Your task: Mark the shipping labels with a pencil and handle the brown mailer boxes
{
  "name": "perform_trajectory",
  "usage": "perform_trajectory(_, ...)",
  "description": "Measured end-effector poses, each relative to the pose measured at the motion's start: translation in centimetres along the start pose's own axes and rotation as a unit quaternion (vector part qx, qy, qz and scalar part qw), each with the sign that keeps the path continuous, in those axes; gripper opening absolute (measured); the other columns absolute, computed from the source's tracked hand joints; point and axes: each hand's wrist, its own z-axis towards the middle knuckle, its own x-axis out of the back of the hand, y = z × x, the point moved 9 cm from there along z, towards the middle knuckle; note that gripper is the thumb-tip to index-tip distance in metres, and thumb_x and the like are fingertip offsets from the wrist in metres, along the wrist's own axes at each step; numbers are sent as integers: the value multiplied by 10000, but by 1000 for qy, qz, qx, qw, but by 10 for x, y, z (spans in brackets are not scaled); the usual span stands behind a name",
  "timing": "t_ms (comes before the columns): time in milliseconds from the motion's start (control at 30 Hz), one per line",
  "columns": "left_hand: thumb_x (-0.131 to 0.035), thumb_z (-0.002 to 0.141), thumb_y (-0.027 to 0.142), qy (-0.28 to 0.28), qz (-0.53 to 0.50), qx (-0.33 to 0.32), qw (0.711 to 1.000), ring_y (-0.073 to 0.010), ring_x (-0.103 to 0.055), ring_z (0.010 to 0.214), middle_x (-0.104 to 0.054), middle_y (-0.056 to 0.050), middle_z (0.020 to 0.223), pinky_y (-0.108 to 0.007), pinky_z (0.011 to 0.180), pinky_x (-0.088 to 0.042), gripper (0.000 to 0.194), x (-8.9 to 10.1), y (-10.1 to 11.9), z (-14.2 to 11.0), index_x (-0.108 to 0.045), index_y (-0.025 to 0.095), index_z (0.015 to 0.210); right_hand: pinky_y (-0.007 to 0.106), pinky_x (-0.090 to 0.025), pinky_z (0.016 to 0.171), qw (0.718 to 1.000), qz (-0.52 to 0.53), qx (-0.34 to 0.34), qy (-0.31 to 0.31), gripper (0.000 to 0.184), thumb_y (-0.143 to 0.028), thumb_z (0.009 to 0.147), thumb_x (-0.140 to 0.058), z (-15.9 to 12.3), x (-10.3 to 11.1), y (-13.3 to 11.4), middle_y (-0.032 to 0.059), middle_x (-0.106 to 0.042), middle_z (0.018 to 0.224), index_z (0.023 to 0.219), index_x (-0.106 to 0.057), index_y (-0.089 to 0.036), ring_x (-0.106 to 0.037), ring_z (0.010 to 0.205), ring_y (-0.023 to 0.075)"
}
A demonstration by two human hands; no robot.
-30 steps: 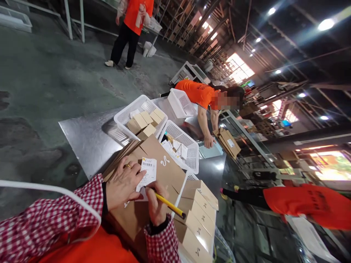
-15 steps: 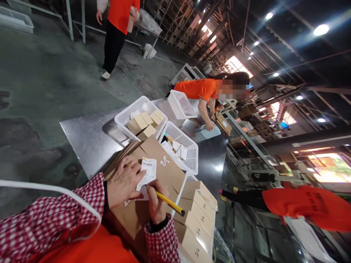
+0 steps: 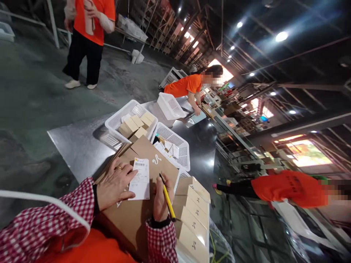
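Dim warehouse: concrete floor (image 3: pixel 35 91), ceiling lamps (image 3: pixel 281 36), perhaps shelving (image 3: pixel 164 25).

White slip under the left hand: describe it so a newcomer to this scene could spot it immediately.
Start at the metal table and find the flat brown carton lying nearest the camera. On its top lies the white paper slip, pinned by the left hand, with the right hand holding a yellow pencil beside it. It is the only sheet there with a barcode printed at its top edge.

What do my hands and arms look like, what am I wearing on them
Both arms wear red-and-white checked sleeves with dark inner cuffs at the wrists. The left hand is bare with a gold ring on one of its fingers. The right hand is bare, no glove, no ring visible.
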Motion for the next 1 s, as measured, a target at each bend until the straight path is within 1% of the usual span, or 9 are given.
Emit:
perform_trajectory(67,-735,807,295,38,-25,-25,999,-273,-490,1230,-582,-78,1231,-615,1190,-137,599,3,2,-2,-510,172,1349,297,-484,566,998,-14,-49,-34,555,-575,815,-599,2,-2,3,66,-675,802,1145,-609,-128,-615,636,176)
perform_trajectory(200,-575,912,195,78,-131,-44,987,-215,-511,1247,-515,-103,1314,-389,1097,-438,539,6,5,-4,-413,176,1426,300,-505,641,990,5,4,-141,357,-499,786,-681,-4,-21,-14,47,-670,799,914,-624,-170,-615,707,177)
perform_trajectory(333,-462,975,226,122,-211,-43,969,-194,-560,1196,-527,-81,1257,-335,1032,-501,381,13,8,-5,-486,243,1354,261,-472,622,981,161,-24,-107,392,-432,700,-775,-7,-19,-11,-23,-565,755,908,-534,-203,-541,669,128)
perform_trajectory(467,-520,952,357,156,-411,67,896,-220,-598,1160,-499,-110,1361,-373,943,-561,507,11,-13,-2,-333,255,1412,254,-437,615,976,186,-13,-112,387,-425,688,-783,-7,-14,-16,-27,-526,733,863,-521,-200,-496,659,119)
perform_trajectory(567,-582,901,464,102,-512,94,848,-263,-582,1196,-526,-159,1376,-393,984,-532,615,7,-10,5,-360,165,1390,254,-435,634,971,200,0,-132,361,-422,709,-766,-7,-9,-22,-20,-522,755,861,-530,-194,-496,681,117)
perform_trajectory(667,-563,901,519,44,-517,97,849,-272,-613,1131,-604,-156,1295,-382,968,-522,524,10,6,7,-508,121,1238,246,-425,597,965,229,-3,-129,368,-424,708,-761,-6,-1,-24,-29,-498,742,860,-516,-195,-479,651,109)
perform_trajectory(800,-587,878,539,93,-475,117,867,-275,-598,1141,-606,-149,1293,-380,992,-499,578,20,10,3,-500,113,1259,254,-434,585,969,235,13,-72,345,-425,733,-731,-2,25,-29,-32,-508,722,853,-495,-204,-483,636,116)
perform_trajectory(900,-549,900,525,108,-408,108,900,-283,-573,1204,-528,-183,1377,-404,1012,-497,677,15,11,1,-360,109,1400,279,-464,625,970,238,33,-41,339,-444,745,-713,3,47,-34,-25,-534,720,859,-498,-209,-517,664,136)
perform_trajectory(1000,-507,922,504,205,-221,106,947,-326,-416,1376,-348,-230,1516,-522,1114,-386,788,31,22,-5,-161,126,1521,263,-442,574,957,285,23,-55,356,-455,755,-715,8,60,-35,-47,-499,695,888,-484,-221,-491,611,121)
